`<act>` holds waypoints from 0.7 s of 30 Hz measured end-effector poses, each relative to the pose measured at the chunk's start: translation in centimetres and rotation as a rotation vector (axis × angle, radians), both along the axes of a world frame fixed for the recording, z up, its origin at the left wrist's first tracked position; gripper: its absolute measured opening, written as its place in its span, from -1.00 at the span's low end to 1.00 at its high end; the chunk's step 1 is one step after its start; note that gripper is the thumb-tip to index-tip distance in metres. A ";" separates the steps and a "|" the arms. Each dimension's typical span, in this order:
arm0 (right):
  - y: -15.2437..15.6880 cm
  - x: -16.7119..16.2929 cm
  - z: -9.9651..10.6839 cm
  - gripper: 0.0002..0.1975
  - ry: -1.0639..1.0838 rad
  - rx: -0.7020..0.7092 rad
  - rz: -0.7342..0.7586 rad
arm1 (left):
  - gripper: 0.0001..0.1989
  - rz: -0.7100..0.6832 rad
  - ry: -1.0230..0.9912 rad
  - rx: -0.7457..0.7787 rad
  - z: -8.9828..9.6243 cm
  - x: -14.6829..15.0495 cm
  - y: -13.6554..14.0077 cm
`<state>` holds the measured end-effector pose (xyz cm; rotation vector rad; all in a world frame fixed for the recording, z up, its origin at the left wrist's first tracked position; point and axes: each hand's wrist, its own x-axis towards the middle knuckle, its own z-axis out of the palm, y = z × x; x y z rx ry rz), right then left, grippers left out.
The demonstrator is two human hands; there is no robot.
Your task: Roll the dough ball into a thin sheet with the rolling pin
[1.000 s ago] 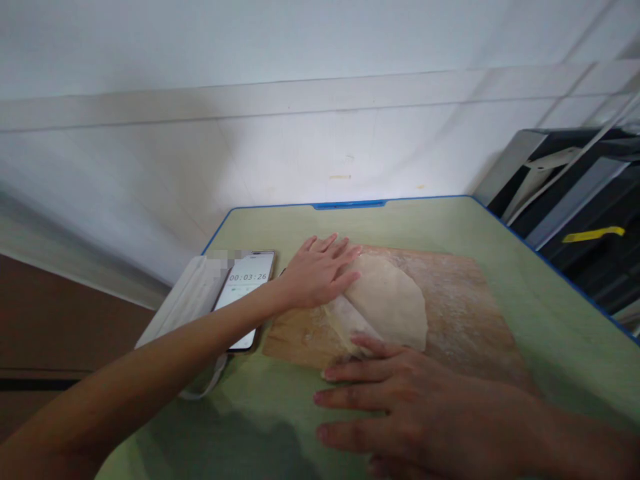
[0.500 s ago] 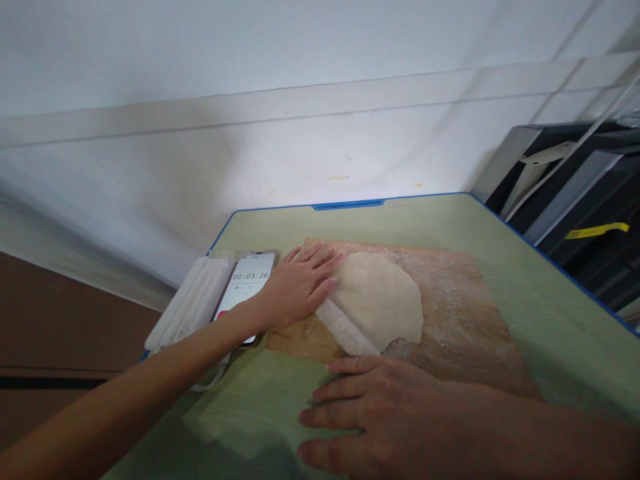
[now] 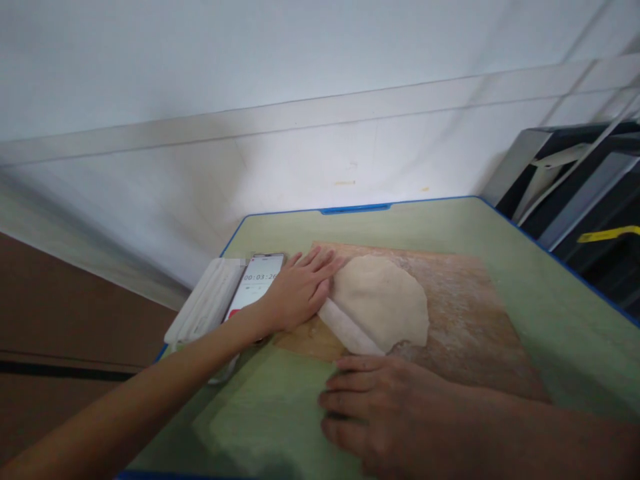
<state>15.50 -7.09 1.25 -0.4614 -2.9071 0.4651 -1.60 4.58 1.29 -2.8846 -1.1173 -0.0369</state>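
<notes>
Pale wall (image 3: pixel 300 163) rises behind a green table (image 3: pixel 440 227) with a blue rim, its near side mostly lost beneath the arms. On it lies a floury wooden board (image 3: pixel 470 307), partly covered by the right forearm, so its near edge cannot be followed. Across the board's middle spreads a flat, uneven round of dough (image 3: pixel 383 300), with a whitish rolling pin (image 3: pixel 353 330) set slantwise along its left edge; only the pin's middle shows, both ends being hidden by the hands. The left hand (image 3: pixel 303 290) lies palm down over the far end, fingers slightly fanned; its palm is out of sight. The right hand (image 3: pixel 385 407) is at the near end, fingers bent a little and slightly apart, though I cannot tell how firmly they press. Left of the board, a phone (image 3: pixel 257 280) shows a timer, its lower part covered by the left forearm. Beside it sits a white object (image 3: pixel 205 303) too blurred to name. Dark items (image 3: pixel 600 207) at the right, one bearing a yellow strip (image 3: pixel 610 234), are cut off by the picture's edge
</notes>
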 end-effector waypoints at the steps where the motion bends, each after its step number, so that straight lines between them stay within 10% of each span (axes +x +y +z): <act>1: 0.0 0.5 0.3 -0.85 -0.004 -0.038 -0.020 | -0.49 0.007 0.012 0.008 0.0 0.5 0.4; 13: 0.7 3.9 2.1 -0.55 -0.080 -0.251 -0.161 | -0.32 0.067 0.014 -0.178 0.1 7.1 4.6; 21: 0.2 2.4 2.3 -0.60 -0.117 -0.183 -0.123 | -0.40 0.038 0.063 -0.124 0.3 5.7 3.2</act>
